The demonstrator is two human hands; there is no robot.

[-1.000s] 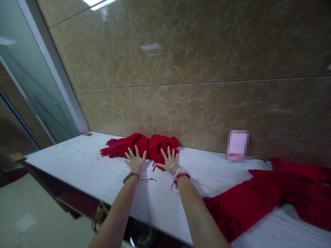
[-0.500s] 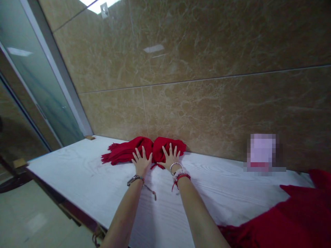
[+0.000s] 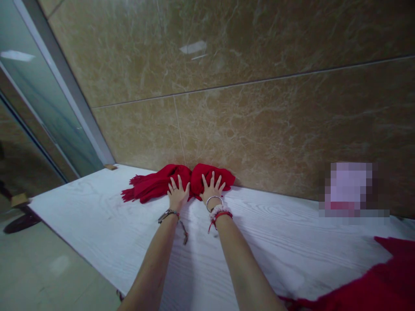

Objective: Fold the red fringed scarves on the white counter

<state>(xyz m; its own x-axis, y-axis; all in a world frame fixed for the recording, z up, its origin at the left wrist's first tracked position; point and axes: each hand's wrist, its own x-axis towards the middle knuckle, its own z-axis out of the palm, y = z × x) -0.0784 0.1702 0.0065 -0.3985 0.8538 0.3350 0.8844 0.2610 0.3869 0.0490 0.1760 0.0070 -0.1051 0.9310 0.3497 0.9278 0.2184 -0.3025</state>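
A red scarf (image 3: 152,185) with fringed ends lies bunched along the back of the white table (image 3: 259,233), against the wall. It narrows at its middle, like a tied bundle. My left hand (image 3: 178,194) rests on its left half, palm down, with the fingers spread. On the right half lies my right hand (image 3: 212,188), flat and fingers apart as well. Neither hand grips the cloth. Bracelets circle both wrists; what lies beneath the palms is hidden.
More red cloth (image 3: 372,280) spreads over the table's right front corner. At the back right stands a blurred pinkish object (image 3: 348,185). A brown marble-like wall (image 3: 259,121) borders the table behind, and a glass door (image 3: 55,99) stands to the left.
My view has shifted slightly, so the red cloth at the right sits lower and farther right in the picture. Both hands stay spread on the scarf.
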